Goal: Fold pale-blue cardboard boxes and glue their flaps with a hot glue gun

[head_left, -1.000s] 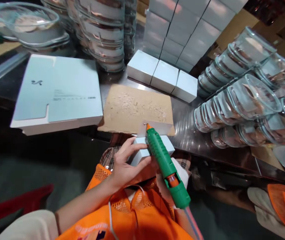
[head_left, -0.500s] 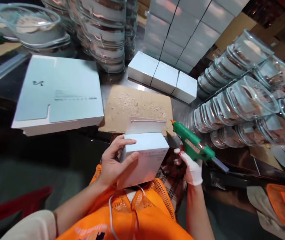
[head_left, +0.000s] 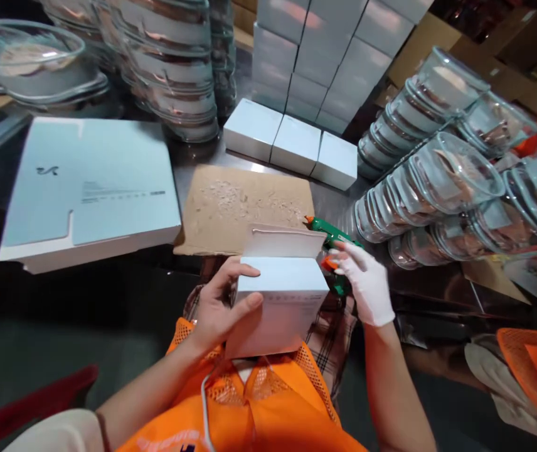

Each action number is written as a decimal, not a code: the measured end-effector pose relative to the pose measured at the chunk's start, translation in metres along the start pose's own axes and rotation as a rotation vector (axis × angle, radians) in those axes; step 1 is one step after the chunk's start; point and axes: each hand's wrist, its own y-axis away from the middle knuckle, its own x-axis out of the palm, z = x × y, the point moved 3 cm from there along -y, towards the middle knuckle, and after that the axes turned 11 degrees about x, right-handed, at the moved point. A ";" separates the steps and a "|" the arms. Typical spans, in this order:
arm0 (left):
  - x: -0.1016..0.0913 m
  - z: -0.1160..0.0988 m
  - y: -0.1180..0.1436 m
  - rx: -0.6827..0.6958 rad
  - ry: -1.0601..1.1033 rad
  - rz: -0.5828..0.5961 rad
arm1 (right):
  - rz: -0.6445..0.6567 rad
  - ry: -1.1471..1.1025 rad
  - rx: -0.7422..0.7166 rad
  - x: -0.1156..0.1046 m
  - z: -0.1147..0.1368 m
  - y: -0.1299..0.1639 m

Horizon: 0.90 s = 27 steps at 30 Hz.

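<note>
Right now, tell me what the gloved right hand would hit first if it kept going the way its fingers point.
The right hand points up-left, fingers on the green glue gun. Straight on, it would likely meet the raised flap of the white box first, then the cardboard sheet; depth is unclear.

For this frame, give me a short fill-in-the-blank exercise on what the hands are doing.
1. The left hand holds a white ____ with its flap up.
2. The right hand, in a white ____, rests on the glue gun.
3. The gun's nozzle lies at the edge of the brown ____ sheet.

Missing words: box; glove; cardboard.
</note>
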 end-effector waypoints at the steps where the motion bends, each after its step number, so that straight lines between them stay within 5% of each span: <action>1: 0.002 0.001 0.000 0.004 0.000 0.016 | 0.138 -0.087 0.013 0.014 0.003 0.004; 3: 0.004 0.004 0.001 -0.007 -0.029 0.013 | 0.347 -0.263 0.061 0.036 0.005 0.008; 6: 0.005 0.013 0.002 -0.060 -0.015 -0.050 | 0.377 -0.383 0.054 0.043 -0.002 0.007; 12: 0.003 0.018 -0.007 0.043 0.251 -0.045 | 0.645 -0.151 -0.441 0.025 -0.001 0.023; 19: -0.005 0.000 -0.011 0.121 0.019 0.171 | 0.561 0.200 -0.840 0.035 0.010 0.036; 24: -0.003 0.000 -0.011 0.095 0.000 0.141 | 0.512 0.216 -0.833 0.034 -0.001 0.029; 27: -0.009 0.002 -0.019 0.037 -0.050 -0.042 | 0.191 0.250 -0.789 0.030 -0.021 0.038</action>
